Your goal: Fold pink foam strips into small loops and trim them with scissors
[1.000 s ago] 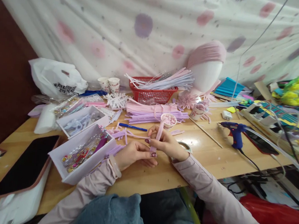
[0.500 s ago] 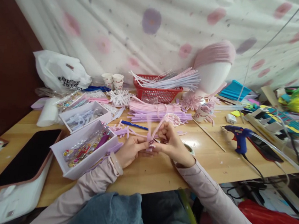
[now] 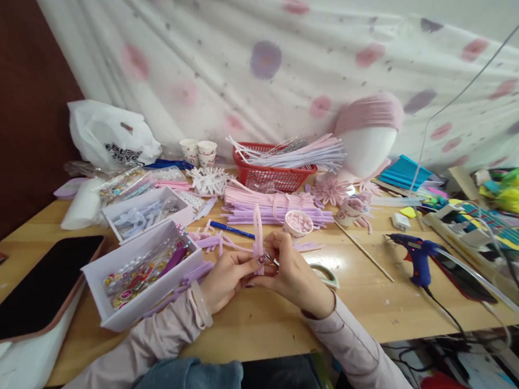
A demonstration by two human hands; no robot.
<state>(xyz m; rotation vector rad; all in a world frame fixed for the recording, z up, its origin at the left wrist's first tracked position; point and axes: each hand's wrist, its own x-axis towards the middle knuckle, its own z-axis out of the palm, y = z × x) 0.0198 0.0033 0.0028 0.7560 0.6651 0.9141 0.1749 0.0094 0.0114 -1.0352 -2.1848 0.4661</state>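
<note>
Near the table's front edge my left hand (image 3: 227,279) pinches a pale pink pipe cleaner (image 3: 257,230), bent into a narrow upright strip above the fingers. My right hand (image 3: 291,273) is closed against its lower end, fingertips meeting those of the left; the exact grip there is partly hidden. Just behind the hands lie short lilac pipe cleaner pieces (image 3: 212,242) and a blue pen (image 3: 231,229). A paper cup of small pink pieces (image 3: 299,223) stands beyond my right hand. A pale green loop-shaped thing (image 3: 329,275) lies partly hidden behind that hand.
White boxes of beads and charms (image 3: 108,311) stand at left, beside a tablet-like black screen (image 3: 40,287). Bundled pink and lilac pipe cleaners (image 3: 240,208) lie before a red basket (image 3: 272,176). At right are a wooden stick (image 3: 363,251) and blue glue gun (image 3: 417,260).
The two spread pink ends now stand together as one narrow strip. My right hand has lowered, its fingers coming down to the strip's base. The view has shifted slightly.
</note>
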